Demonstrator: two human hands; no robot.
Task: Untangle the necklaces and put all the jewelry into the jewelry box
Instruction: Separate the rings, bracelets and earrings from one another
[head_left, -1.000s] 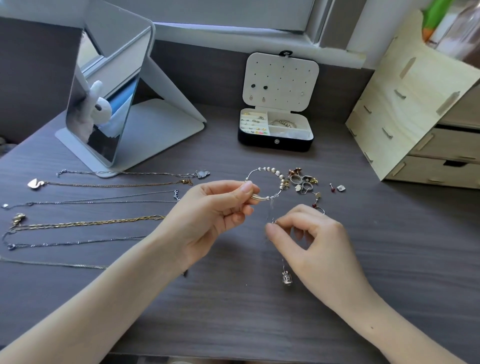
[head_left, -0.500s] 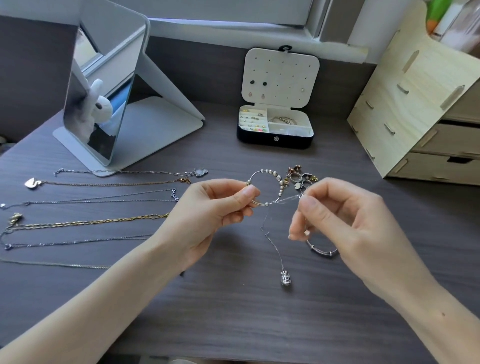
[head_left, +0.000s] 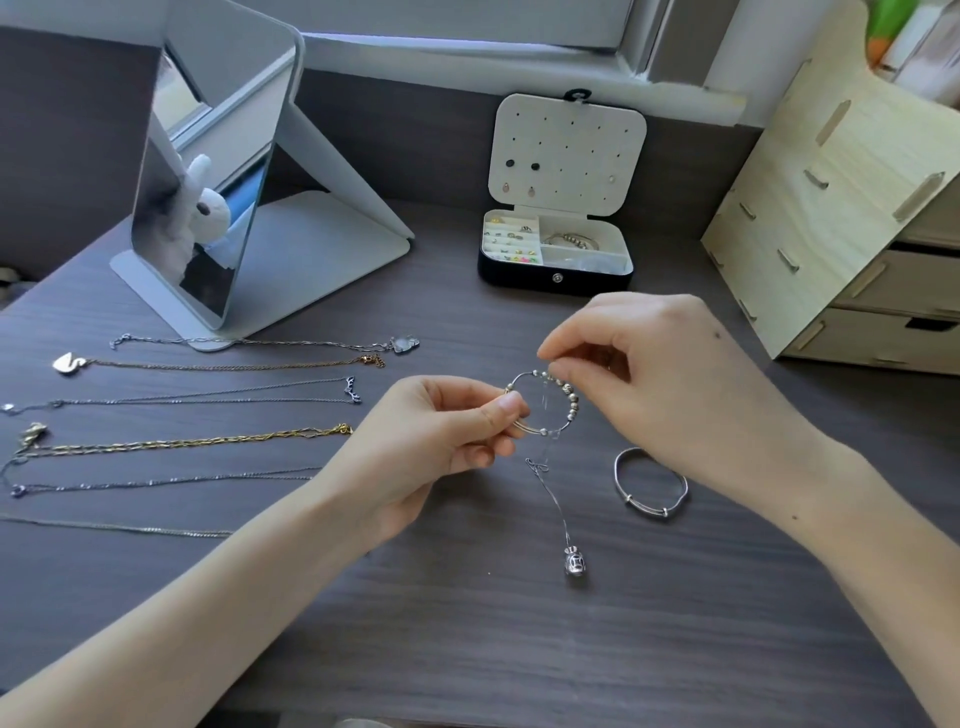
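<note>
Left hand, right hand: each grip tight on beaded bracelet (pendant below)

Above the middle of the desk, the left hand pinches the near-left side of a beaded bracelet and the right hand pinches its beaded far side. A thin chain trails from the ring toward the front edge, its pendant on the surface, with a plain bangle lying just to its right. Straightened necklaces lie in rows toward the left edge, and the open jewelry box stands near the back edge.
</note>
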